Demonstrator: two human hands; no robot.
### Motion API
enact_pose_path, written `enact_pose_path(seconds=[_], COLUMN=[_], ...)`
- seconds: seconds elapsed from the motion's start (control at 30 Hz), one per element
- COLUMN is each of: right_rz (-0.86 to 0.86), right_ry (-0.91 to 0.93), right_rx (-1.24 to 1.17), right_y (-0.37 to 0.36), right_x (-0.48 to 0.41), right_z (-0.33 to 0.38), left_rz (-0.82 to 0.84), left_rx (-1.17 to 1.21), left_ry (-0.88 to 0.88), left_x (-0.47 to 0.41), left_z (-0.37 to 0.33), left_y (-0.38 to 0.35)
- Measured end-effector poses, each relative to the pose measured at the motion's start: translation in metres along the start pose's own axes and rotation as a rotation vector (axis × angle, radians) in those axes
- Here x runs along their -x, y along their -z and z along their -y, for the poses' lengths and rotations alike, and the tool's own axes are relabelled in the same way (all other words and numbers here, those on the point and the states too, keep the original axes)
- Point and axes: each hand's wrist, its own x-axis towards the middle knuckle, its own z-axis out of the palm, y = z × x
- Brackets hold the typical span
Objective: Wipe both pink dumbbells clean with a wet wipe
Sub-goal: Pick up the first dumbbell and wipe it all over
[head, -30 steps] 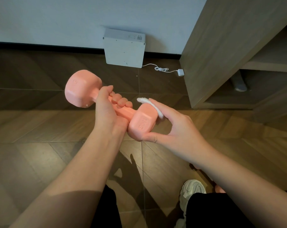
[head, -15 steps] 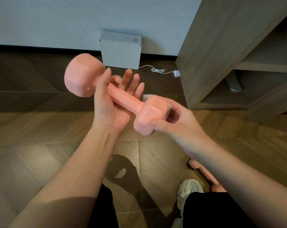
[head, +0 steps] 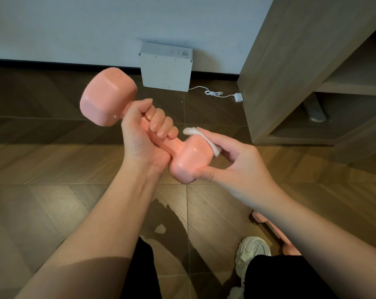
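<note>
A pink dumbbell is held in the air above the wooden floor, tilted with one head up at the left and the other lower at the centre. My left hand is wrapped around its bar. My right hand presses a white wet wipe against the far side of the lower head, thumb under that head. A second pink dumbbell lies on the floor at the lower right, mostly hidden behind my right forearm.
A white box leans against the wall, with a white cable and plug on the floor beside it. A wooden shelf unit stands at the right. My white shoe and dark trousers fill the bottom edge.
Half a second ago my left hand was open with the bar lying across the palm; now its fingers are closed around the bar again. The wipe shows again on the lower head.
</note>
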Motion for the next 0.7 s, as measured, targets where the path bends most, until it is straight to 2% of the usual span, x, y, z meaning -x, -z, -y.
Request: enact_pose_path(seconds=[0.07,0.23,0.37,0.5,0.63,0.7], right_rz=[-0.06,0.104,-0.099,0.033,-0.154,-0.131], right_ry=[0.05,0.001,0.18,0.135,0.319,0.319], right_rx=[0.025,0.118,0.108,0.173,0.197,0.212], right_y=[-0.003,-0.005,-0.008,-0.007,-0.009,-0.007], right_x=[0.002,-0.001,0.005,0.001,0.004,0.003], right_z=[0.001,0.003,0.005,0.003,0.002,0.0], left_rz=[-0.05,-0.154,-0.203,-0.254,-0.258,-0.282], left_rx=[0.012,0.066,0.088,0.098,0.078,0.124], left_ry=[-0.004,0.03,0.048,0.059,0.057,0.061], left_x=[-0.001,-0.002,-0.003,-0.005,-0.006,-0.007], left_z=[0.0,0.001,0.004,0.006,0.008,0.01], left_y=[0.002,0.006,0.007,0.007,0.004,0.003])
